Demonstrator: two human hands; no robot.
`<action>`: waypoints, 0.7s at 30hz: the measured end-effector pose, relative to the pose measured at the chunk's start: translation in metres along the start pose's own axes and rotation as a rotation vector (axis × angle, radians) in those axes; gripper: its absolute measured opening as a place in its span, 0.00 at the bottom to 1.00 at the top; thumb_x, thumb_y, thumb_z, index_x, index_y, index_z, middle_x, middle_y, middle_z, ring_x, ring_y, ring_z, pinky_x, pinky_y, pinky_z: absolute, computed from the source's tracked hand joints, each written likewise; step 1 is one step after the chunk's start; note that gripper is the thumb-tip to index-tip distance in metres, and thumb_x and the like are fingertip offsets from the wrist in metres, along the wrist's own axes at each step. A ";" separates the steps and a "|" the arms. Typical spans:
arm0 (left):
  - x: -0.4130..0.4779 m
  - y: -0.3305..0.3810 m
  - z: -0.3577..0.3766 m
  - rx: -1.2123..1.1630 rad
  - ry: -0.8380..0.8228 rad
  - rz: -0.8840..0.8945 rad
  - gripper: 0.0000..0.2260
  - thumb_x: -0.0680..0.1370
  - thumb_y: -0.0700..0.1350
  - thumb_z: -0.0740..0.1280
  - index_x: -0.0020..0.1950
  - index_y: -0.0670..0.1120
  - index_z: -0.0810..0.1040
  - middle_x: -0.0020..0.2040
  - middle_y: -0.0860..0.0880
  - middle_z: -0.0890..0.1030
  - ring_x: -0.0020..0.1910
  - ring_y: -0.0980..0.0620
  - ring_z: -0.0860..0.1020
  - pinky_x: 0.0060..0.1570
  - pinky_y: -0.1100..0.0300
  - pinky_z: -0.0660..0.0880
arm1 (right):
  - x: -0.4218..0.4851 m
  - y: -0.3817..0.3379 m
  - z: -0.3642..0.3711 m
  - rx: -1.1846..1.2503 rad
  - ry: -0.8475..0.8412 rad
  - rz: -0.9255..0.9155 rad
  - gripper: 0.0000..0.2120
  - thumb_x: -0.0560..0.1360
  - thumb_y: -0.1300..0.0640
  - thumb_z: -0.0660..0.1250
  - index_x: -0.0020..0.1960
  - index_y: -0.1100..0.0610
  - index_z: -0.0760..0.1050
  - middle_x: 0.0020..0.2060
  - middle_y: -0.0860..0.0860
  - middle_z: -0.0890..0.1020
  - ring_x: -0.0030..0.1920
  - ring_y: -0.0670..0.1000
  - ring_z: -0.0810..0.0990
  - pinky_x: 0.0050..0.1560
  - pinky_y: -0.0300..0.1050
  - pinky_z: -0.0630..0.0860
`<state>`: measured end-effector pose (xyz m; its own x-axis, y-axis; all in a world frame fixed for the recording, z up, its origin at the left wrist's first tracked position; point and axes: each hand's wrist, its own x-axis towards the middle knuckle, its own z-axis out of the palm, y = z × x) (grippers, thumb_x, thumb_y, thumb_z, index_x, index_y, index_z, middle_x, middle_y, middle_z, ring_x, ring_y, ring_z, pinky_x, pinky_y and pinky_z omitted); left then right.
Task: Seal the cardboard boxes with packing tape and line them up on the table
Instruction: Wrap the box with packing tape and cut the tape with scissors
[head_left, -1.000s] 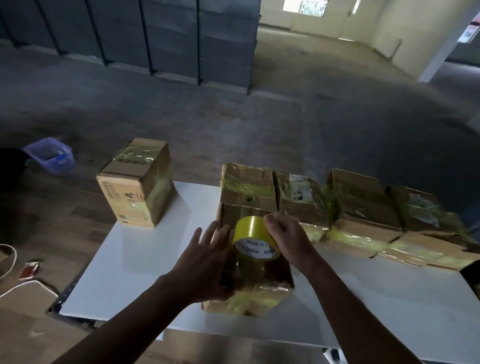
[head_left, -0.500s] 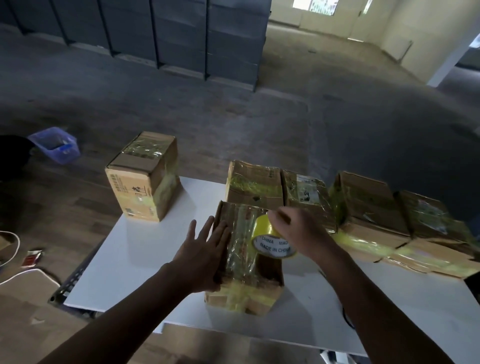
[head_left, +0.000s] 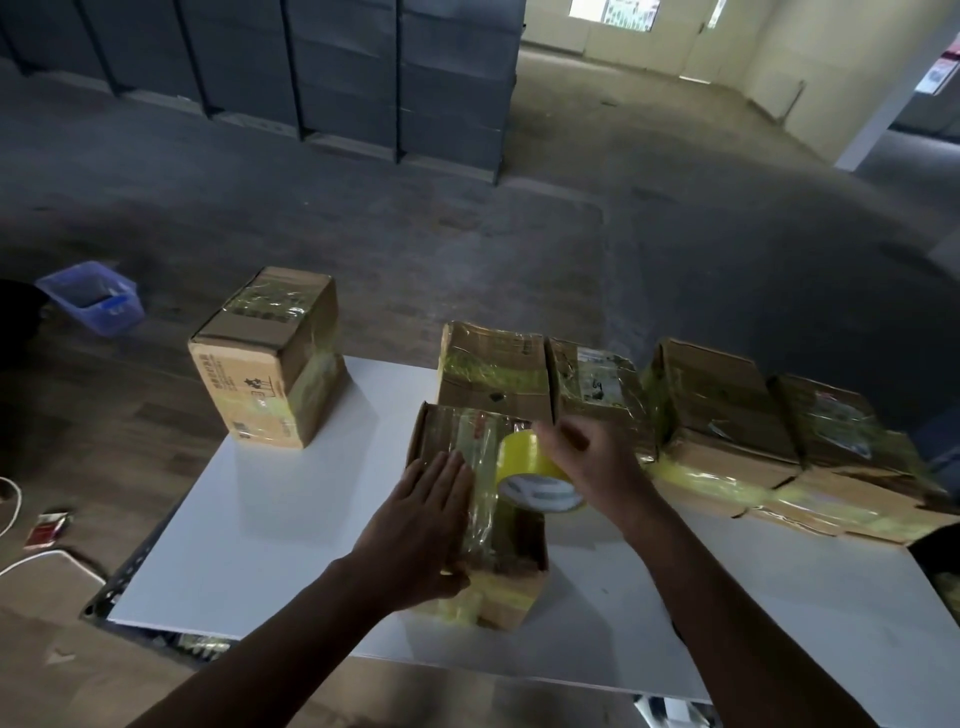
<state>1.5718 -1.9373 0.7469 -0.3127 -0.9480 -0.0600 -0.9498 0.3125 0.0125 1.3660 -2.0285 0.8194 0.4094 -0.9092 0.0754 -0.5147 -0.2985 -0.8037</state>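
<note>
**A:** The left hand (head_left: 421, 525), in the lower middle of the frame, lies flat with its fingers straight and together. It presses on the taped top of the near box (head_left: 511, 592) and grasps nothing.

**B:** And the other hand?

**A:** The right hand (head_left: 592, 467), just right of centre, is curled around a yellow tape roll (head_left: 530, 467). It holds the roll tilted against the top of the same box, and the roll's white core faces the camera.

**B:** Where does that box sit?

**A:** On the white table (head_left: 291, 519), near its front edge in the centre of the frame. Shiny clear tape runs along its top, and yellowish tape wraps its lower front.

**B:** Are other boxes on the table?

**A:** Yes. A row of four boxes (head_left: 711, 395) runs along the far edge from the centre to the right of the frame. They stand side by side and are wrapped in the same glossy tape. The leftmost one sits just behind the near box. A lone box (head_left: 270, 364) stands apart at the table's far left corner, also taped.

**B:** What lies beyond the table?

**A:** A grey floor (head_left: 571, 218). A blue bin (head_left: 91, 296) sits on it at the left of the frame. Dark stacked crates (head_left: 363, 78) fill the upper left.
</note>
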 end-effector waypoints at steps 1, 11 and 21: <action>-0.001 -0.002 0.002 -0.006 0.014 0.001 0.53 0.58 0.70 0.71 0.71 0.35 0.68 0.70 0.36 0.70 0.70 0.39 0.69 0.64 0.42 0.71 | 0.001 -0.001 -0.007 -0.060 0.013 -0.006 0.17 0.79 0.50 0.64 0.32 0.54 0.71 0.24 0.45 0.68 0.23 0.41 0.66 0.25 0.31 0.62; 0.020 0.041 -0.004 -0.087 0.074 0.009 0.53 0.69 0.70 0.64 0.78 0.37 0.45 0.78 0.38 0.45 0.76 0.41 0.41 0.74 0.43 0.44 | 0.002 0.002 -0.012 -0.128 0.040 0.011 0.18 0.80 0.49 0.60 0.34 0.54 0.73 0.25 0.46 0.70 0.25 0.43 0.67 0.27 0.36 0.62; 0.021 0.031 0.005 -0.100 0.025 -0.004 0.52 0.64 0.74 0.60 0.75 0.36 0.61 0.74 0.36 0.64 0.74 0.39 0.61 0.66 0.39 0.68 | -0.012 0.032 -0.034 0.064 0.084 0.087 0.18 0.79 0.52 0.64 0.35 0.61 0.75 0.25 0.50 0.72 0.28 0.46 0.70 0.31 0.37 0.67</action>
<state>1.5359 -1.9470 0.7408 -0.3080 -0.9507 -0.0352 -0.9466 0.3025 0.1117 1.3195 -2.0370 0.8127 0.2991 -0.9529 0.0506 -0.4955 -0.2004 -0.8452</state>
